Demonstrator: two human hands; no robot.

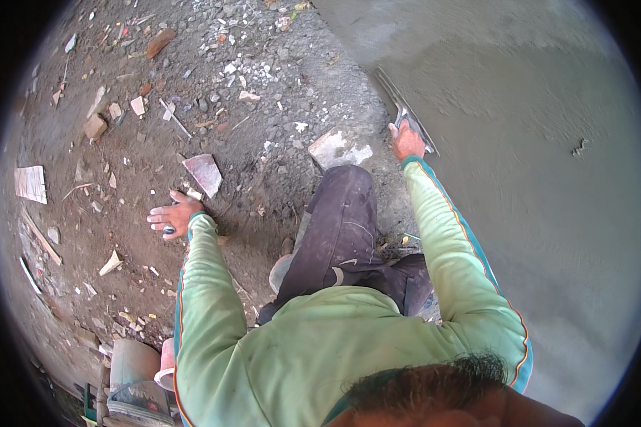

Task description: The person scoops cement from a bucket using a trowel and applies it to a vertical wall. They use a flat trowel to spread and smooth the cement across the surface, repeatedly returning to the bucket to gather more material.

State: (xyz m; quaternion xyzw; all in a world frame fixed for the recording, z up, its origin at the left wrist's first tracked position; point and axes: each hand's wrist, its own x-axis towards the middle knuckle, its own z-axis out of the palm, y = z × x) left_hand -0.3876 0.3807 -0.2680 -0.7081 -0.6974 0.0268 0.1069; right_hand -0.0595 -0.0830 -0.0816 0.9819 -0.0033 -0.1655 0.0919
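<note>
My right hand is closed around the handle of a finishing trowel. Its long, narrow metal blade lies along the left margin of a smooth grey wet concrete surface. On the dirt ground to the left, my left hand rests with its fingers spread, and a dark ring shows on one finger. Just beyond that hand lies a flat, pinkish-grey tile fragment. A pale broken slab sits between my bent knee and the trowel.
Rubble, tile chips and wood scraps litter the dirt, among them a whitish board piece and a brown stone. A grey bucket and a pink bucket stand at the lower left. A small dark mark breaks the concrete surface.
</note>
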